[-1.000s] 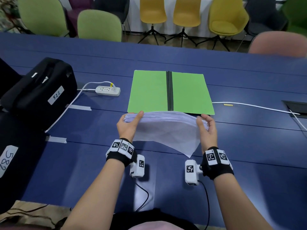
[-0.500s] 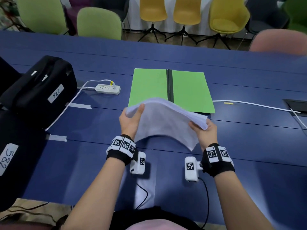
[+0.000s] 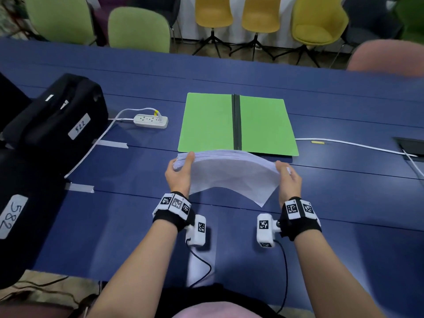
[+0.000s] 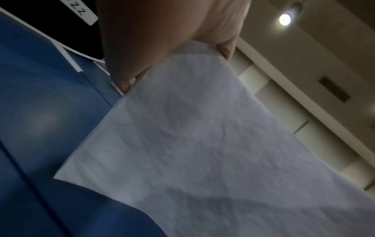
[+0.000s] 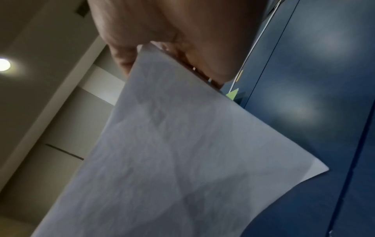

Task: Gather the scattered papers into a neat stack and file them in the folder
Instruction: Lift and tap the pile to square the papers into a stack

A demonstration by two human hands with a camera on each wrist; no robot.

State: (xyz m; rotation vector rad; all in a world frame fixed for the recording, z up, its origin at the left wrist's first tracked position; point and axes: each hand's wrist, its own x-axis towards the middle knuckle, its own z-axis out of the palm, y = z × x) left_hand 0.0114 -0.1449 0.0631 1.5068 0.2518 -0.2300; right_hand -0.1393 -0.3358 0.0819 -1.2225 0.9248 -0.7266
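Note:
I hold a stack of white papers upright above the blue table, just in front of the open green folder, which lies flat with a black spine down its middle. My left hand grips the stack's left end, thumb on the near face. My right hand grips the right end. The nearest sheet curls and one corner hangs toward me. Both wrist views show the paper from below, pinched between thumb and fingers, and a green folder corner beyond the sheet.
A black case labelled 522 sits at the left, another labelled one nearer me. A white power strip and its cable lie left of the folder. A white cable runs right toward a table socket. Chairs line the far side.
The stack tilted up at its left end half a second ago; now both ends are level again and the stack stands on edge a little nearer the folder.

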